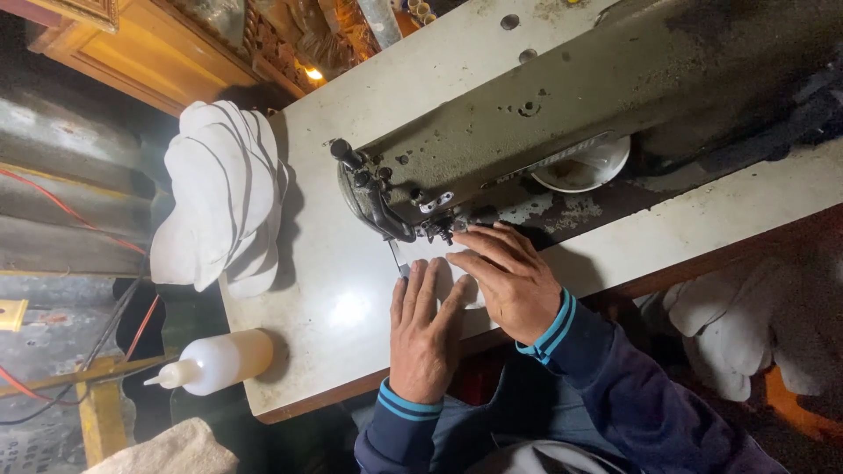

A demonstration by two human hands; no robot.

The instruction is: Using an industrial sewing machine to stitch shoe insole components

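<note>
A small flat piece of white fabric [457, 263] lies on the pale sewing table [351, 316], right under the needle end of the worn grey-green industrial sewing machine [544, 114], near the table's front edge. Both hands are pressed flat on it. The left hand [426, 329] lies palm down, fingers straight and close together, pinning the near side of the piece; it grips nothing, just presses. The right hand [509, 276] sits just beside it, fingers spread and slightly curled, fingertips on the cloth close to the black presser foot and needle assembly [421, 226]. Nothing is pinched there either.

This reads as the feeding step: cloth lined up at the foot, both hands steering. Whether the needle is down, I cannot tell. The next move would call for steady, even pressure and fingertips kept clear of the needle.

Further out, a stack of white cut fabric pieces [219, 197] sits at the table's far left edge. A translucent plastic squeeze bottle with a nozzle [215, 362] lies at the left front corner. More white cloth [738, 329] is heaped below the table on the right.
</note>
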